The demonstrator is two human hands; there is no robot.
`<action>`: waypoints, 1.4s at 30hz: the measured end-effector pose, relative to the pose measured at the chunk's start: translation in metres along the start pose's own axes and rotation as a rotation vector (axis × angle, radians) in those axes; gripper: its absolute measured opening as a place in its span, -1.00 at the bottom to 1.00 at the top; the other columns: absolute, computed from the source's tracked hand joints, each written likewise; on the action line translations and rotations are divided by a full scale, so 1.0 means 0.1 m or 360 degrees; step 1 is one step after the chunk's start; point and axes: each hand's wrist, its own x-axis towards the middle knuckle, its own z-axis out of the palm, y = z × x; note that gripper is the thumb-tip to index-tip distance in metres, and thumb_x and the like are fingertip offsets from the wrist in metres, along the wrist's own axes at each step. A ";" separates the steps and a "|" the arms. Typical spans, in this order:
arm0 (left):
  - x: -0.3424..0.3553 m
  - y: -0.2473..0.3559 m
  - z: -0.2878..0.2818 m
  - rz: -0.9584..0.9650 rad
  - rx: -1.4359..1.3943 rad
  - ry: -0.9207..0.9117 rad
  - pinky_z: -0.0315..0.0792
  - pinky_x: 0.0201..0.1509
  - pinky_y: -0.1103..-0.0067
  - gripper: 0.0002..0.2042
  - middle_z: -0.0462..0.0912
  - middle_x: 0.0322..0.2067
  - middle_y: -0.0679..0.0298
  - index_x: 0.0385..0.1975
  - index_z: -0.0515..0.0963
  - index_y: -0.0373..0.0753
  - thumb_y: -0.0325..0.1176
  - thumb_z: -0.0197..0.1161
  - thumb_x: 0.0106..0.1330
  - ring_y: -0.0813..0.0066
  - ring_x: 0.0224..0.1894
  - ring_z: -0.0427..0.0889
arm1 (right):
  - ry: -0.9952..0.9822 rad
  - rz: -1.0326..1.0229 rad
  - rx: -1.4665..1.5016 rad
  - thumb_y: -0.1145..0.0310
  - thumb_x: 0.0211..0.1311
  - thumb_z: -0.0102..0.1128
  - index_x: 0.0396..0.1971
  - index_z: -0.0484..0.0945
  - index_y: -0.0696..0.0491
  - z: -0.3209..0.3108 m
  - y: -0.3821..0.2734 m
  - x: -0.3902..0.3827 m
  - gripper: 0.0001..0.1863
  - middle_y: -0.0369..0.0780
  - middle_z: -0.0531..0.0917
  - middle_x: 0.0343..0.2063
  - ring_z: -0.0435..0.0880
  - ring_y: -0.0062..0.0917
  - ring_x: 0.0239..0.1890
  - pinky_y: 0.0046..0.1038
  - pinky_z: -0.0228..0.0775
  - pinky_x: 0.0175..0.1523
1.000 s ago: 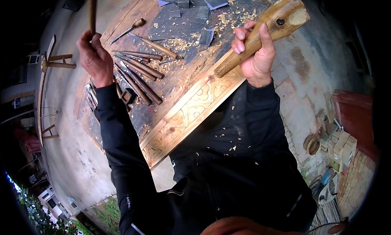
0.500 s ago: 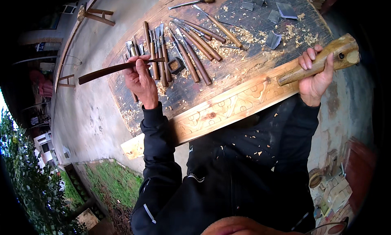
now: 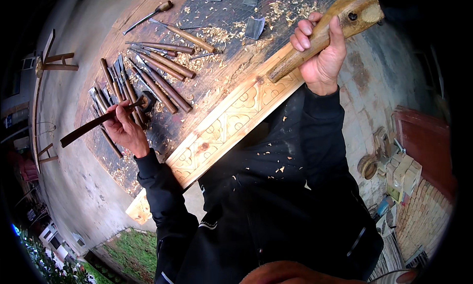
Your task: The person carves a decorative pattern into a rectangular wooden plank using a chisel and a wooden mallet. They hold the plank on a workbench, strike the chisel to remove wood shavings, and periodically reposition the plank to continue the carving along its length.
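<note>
My left hand [image 3: 127, 131] is closed round a carving chisel [image 3: 81, 132], whose long dark handle points left and slightly down. It hovers by the near end of the spread of chisels [image 3: 165, 89], next to a small dark block [image 3: 148, 102]. In my right hand [image 3: 322, 57] is a wooden mallet [image 3: 345, 19], gripped with its knotted, thick head up and right. The handle's narrow end overlaps the far part of a pale plank [image 3: 221, 124]. Flower and triangle outlines mark that plank, which lies along the table's near edge; my left sleeve covers part of it.
Wood shavings [image 3: 217, 35] litter the dark, worn tabletop [image 3: 231, 13]. Pieces of grey sandpaper [image 3: 254, 28] lie toward the back, and another chisel [image 3: 148, 18] rests at the far left. Beyond the table stands a wooden bench [image 3: 37, 106]. Stacked wood blocks [image 3: 404, 170] are at right.
The view has swung round, so table, plank and tools appear turned and shifted left. Both hands keep hold of the same chisel and mallet; the mallet now points more steeply upward in the picture.
</note>
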 end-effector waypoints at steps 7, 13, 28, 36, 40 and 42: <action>0.00 -0.04 -0.03 0.0008 -0.0007 -0.0012 0.71 -0.04 0.52 -0.85 0.81 -0.19 0.10 -0.05 0.52 -0.34 -0.37 0.19 0.68 0.51 -0.18 0.76 | 0.0127 -0.0087 -0.0263 -0.11 0.48 0.31 -0.08 0.53 0.06 -0.03 0.02 -0.01 -0.52 -0.19 0.48 -0.31 0.45 -0.51 -0.44 -0.42 0.33 -0.22; 0.03 -0.07 -0.02 -0.0053 -0.0060 -0.0019 0.73 -0.04 0.52 -0.87 0.82 -0.18 0.08 -0.03 0.53 -0.36 -0.40 0.19 0.67 0.49 -0.19 0.78 | 0.0079 -0.0081 -0.0188 -0.07 0.50 0.30 -0.03 0.54 0.08 -0.08 0.05 0.02 -0.53 -0.16 0.52 -0.29 0.51 -0.49 -0.41 -0.40 0.38 -0.20; -0.26 0.67 0.69 -0.0345 -0.0325 -0.0398 0.72 0.07 0.50 -0.86 0.83 -0.09 -0.03 0.03 0.60 -0.38 -0.46 0.24 0.62 0.38 -0.08 0.83 | 0.0640 -0.0171 -0.0154 0.01 0.53 0.27 -0.19 0.50 -0.05 0.19 0.04 -0.02 -0.69 -0.25 0.59 -0.47 0.55 -0.47 -0.56 -0.43 0.48 -0.42; -0.80 0.84 1.89 -0.0857 -0.0795 -0.1021 0.64 0.00 0.64 -0.86 0.86 -0.14 0.05 0.00 0.59 -0.43 -0.54 0.30 0.56 0.60 -0.18 0.76 | 0.0643 -0.0243 -0.0204 0.02 0.52 0.29 -0.20 0.49 -0.06 0.14 0.01 0.01 -0.70 -0.27 0.59 -0.48 0.55 -0.50 -0.57 -0.47 0.46 -0.46; -0.87 0.84 1.91 -0.0865 -0.0729 -0.1059 0.64 0.01 0.64 -0.87 0.86 -0.14 0.05 -0.01 0.59 -0.44 -0.55 0.30 0.56 0.59 -0.15 0.77 | 0.0676 -0.0164 -0.0149 0.03 0.52 0.30 -0.19 0.50 -0.06 0.19 0.01 0.00 -0.70 -0.27 0.59 -0.48 0.55 -0.49 -0.57 -0.47 0.45 -0.45; -0.87 0.83 1.90 -0.0870 -0.0734 -0.1087 0.64 0.02 0.64 -0.87 0.86 -0.14 0.05 -0.01 0.59 -0.44 -0.56 0.30 0.56 0.58 -0.14 0.77 | 0.0697 -0.0177 -0.0181 0.04 0.51 0.30 -0.19 0.51 -0.05 0.18 0.01 0.00 -0.70 -0.27 0.60 -0.48 0.55 -0.49 -0.57 -0.46 0.45 -0.45</action>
